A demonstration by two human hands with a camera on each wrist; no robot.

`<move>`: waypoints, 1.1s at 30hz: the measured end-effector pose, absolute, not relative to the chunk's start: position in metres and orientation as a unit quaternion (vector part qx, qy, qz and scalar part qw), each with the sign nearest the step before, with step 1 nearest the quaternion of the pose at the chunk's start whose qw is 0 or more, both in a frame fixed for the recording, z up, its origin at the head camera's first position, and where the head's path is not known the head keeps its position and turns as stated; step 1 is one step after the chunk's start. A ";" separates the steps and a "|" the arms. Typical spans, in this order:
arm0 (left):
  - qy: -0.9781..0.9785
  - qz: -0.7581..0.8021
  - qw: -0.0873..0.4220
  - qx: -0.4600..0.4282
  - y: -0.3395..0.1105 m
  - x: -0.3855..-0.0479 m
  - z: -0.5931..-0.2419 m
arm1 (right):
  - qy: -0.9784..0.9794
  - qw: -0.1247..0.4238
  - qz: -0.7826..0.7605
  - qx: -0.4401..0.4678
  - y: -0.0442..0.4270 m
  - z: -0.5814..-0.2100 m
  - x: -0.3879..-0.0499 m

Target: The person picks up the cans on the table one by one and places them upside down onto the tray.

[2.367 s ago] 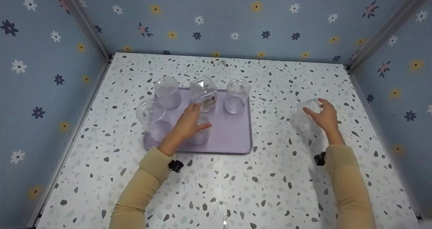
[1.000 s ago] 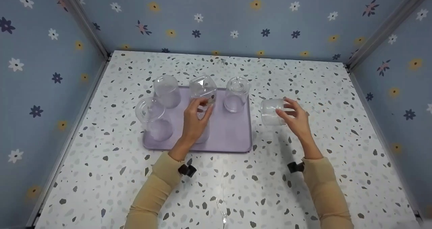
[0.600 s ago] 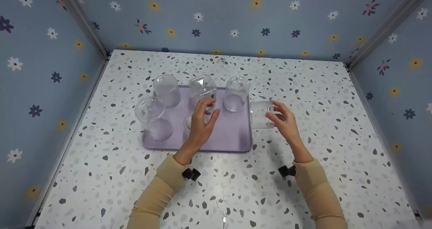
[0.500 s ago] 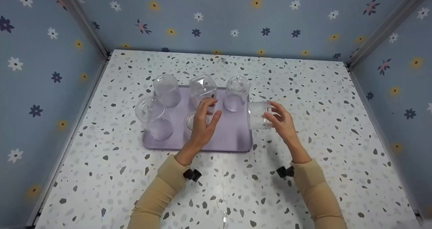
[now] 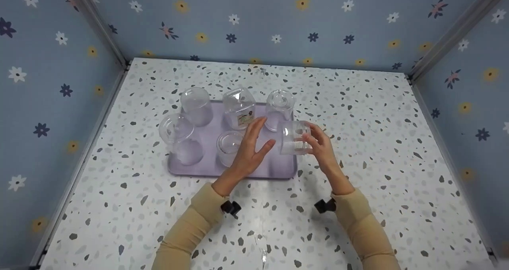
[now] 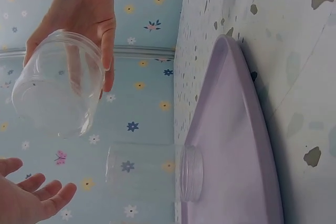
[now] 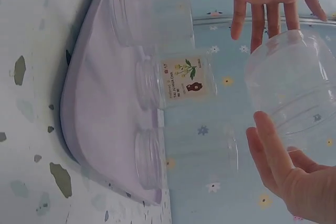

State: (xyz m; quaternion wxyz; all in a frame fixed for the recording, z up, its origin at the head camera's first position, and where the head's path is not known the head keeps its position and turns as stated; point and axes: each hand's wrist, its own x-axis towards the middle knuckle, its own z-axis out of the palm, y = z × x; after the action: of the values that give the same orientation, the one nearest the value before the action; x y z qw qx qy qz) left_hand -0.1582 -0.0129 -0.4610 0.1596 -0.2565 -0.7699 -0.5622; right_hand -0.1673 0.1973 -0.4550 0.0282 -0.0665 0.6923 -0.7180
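Observation:
My right hand point(image 5: 324, 154) grips a clear plastic jar point(image 5: 292, 138) around its threaded end, with the jar tipped on its side over the right part of a lilac tray point(image 5: 274, 162). Fingers spread and holding nothing, my left hand point(image 5: 248, 154) is just left of that jar, apart from it. In the left wrist view the jar point(image 6: 58, 87) hangs above the tray. Behind the hands are a square jar point(image 5: 238, 103) with a printed label and a round jar point(image 5: 280, 100). A front-middle jar point(image 5: 228, 144) is partly hidden by my left hand.
Two more clear jars, one at the back left point(image 5: 196, 103) and one at the front left point(image 5: 177, 129), stand on the tray. The right wrist view shows jars mouth down. Speckled white tabletop point(image 5: 358, 99) surrounds the tray, with flowered blue panels point(image 5: 274, 23) on three sides.
My right hand has carried the jar leftward from the tabletop to above the tray. My left hand has shifted right, away from the front-middle jar and toward the carried one.

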 end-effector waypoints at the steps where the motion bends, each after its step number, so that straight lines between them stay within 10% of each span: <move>1: -0.772 -0.560 0.154 -0.259 -0.012 -0.159 -0.462 | 0.688 0.032 -0.722 -0.068 0.196 -0.456 -0.167; 33: -0.784 -0.555 0.128 -0.247 0.004 -0.159 -0.469 | 0.608 0.110 -0.773 -0.146 0.184 -0.479 -0.162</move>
State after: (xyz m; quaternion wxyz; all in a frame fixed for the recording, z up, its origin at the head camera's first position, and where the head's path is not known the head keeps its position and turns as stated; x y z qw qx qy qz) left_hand -0.1595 0.0040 -0.4685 0.1280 -0.2466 -0.7838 -0.5554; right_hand -0.1624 0.1838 -0.4790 0.1098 -0.1455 0.6082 -0.7725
